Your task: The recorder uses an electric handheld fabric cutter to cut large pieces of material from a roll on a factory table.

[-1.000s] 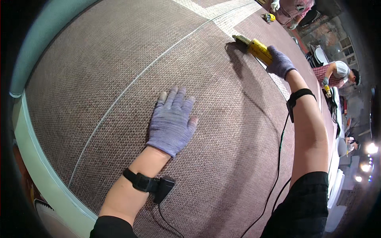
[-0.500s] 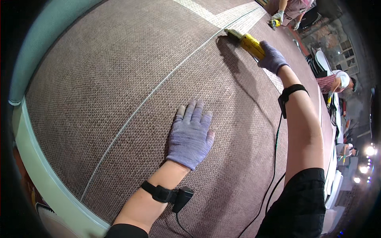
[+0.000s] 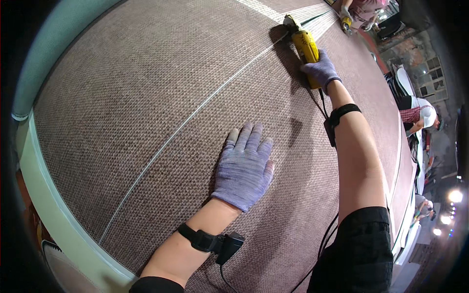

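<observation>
My left hand [image 3: 244, 171], in a lavender knit glove, lies flat on a brown-beige textured carpet [image 3: 161, 102], fingers stretched forward. My right hand [image 3: 322, 71], gloved alike, is wrapped round the body of a yellow corded electric cutter [image 3: 306, 46]. The cutter's dark head is over a pale line [image 3: 215, 93] that curves across the carpet. Past the head, this line continues as a darker groove in a cream-coloured band [image 3: 317, 23]. Whether the blade touches the pile cannot be made out.
A power cord [image 3: 323, 105] drops from the cutter past my right wrist. A grey-green roll [image 3: 36, 73] and a pale rail [image 3: 53, 210] border the carpet on the left. At the top right a co-worker's gloved hand holds another yellow tool [image 3: 346, 23]; other people work farther right.
The cutter has swung more upright, its head shifting slightly right and up along the line. My right forearm has moved left. My left hand stays flat, slightly farther right in view.
</observation>
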